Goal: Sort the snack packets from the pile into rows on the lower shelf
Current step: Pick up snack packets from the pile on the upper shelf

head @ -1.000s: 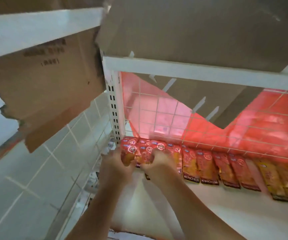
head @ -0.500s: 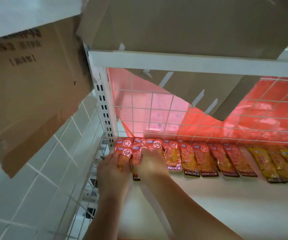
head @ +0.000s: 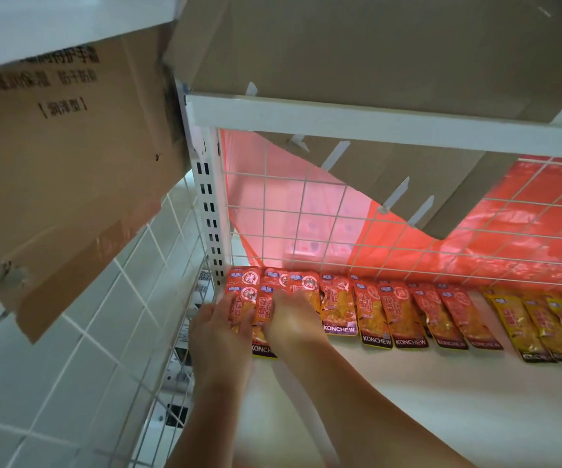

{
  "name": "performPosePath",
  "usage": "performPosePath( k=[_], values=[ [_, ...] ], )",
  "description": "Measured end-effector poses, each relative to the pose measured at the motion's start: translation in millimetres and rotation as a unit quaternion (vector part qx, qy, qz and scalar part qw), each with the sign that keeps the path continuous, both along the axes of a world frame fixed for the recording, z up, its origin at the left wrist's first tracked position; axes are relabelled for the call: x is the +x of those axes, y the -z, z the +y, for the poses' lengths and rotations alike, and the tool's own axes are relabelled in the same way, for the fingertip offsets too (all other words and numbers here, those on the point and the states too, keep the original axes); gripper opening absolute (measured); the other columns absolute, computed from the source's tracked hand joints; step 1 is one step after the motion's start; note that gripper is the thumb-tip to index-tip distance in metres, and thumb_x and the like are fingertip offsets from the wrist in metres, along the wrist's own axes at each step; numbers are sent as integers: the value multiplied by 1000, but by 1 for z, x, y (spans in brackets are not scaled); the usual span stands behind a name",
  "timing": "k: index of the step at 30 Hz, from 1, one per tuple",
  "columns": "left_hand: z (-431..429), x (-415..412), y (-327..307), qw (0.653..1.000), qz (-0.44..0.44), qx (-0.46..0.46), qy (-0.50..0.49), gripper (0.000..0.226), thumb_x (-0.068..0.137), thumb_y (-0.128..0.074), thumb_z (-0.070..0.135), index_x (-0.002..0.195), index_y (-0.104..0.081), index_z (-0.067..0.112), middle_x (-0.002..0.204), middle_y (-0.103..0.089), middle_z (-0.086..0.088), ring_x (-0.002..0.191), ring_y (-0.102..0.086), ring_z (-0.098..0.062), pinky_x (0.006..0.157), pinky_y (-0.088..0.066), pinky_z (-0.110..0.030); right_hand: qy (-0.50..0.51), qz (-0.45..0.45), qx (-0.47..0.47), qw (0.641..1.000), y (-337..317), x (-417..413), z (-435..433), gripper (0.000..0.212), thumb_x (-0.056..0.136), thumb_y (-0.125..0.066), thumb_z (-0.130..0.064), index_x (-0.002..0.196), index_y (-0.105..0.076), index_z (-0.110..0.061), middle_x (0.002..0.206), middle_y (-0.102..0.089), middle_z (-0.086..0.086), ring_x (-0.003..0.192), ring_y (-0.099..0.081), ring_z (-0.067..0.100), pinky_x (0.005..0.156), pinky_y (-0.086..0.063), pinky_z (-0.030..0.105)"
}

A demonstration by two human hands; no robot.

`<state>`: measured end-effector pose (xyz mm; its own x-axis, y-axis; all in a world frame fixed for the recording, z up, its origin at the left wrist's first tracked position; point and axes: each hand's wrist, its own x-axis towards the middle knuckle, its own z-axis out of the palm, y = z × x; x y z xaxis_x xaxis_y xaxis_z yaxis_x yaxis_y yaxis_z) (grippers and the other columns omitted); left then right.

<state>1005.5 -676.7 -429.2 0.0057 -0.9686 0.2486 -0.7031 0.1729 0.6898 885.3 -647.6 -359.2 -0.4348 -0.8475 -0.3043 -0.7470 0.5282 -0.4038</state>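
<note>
Both hands are now low on the lower shelf (head: 441, 400), at the left end of the row, just beside the white post (head: 210, 204). One second ago they held a small bunch of red packets (head: 256, 298) a little above the board. Now these packets lie on the shelf, some overlapping, and they touch the next red packet of the row (head: 338, 305).

The left hand (head: 220, 329) rests on the outer packets with its fingers nearly straight, so it seems to press or push and not to grip. The right hand (head: 293, 319) covers the packets beside it. Its fingers bend down over them and the tips are hidden, so I cannot tell whether they pinch a packet or only press.

To the right the red row continues, and after it come the yellow packets (head: 536, 325), all with the lower edge toward the person and the top near the wire grid (head: 306, 214). The pile is not in view.

In my judgement this bunch is put down but not yet tidy. The packets at the left end lie one over another, and one sticks out toward the front. They likely need spreading before the hands go for more.
</note>
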Motion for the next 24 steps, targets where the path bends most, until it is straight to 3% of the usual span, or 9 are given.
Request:
performPosePath(
  k=[11,21,24],
  values=[
    [1,-1,1,1000,10,-10,-5,43,92,-75,37,131,-70,21,103,-63,-8,98,-60,-32,87,-50,-41,-26,8,-8,1000,6,-3,-4,43,89,-69,-14,128,-53,-21,129,-47,8,119,-57,35,94,-52,42],
    [2,0,-1,1000,18,10,-1,48,93,-72,39,138,-65,22,110,-63,-9,105,-59,-32,91,-49,-42,-31,11,-18,999,8,-4,-4,39,87,-66,-10,123,-55,-20,125,-49,8,112,-59,35,88,-53,41],
    [2,0,-2,1000,25,11,-4,49,93,-72,41,137,-65,23,111,-61,-9,107,-57,-33,92,-49,-42,-32,7,-43,999,6,-4,-2,29,87,-61,-12,114,-56,-21,122,-50,8,107,-60,35,79,-48,36]
  ],
)
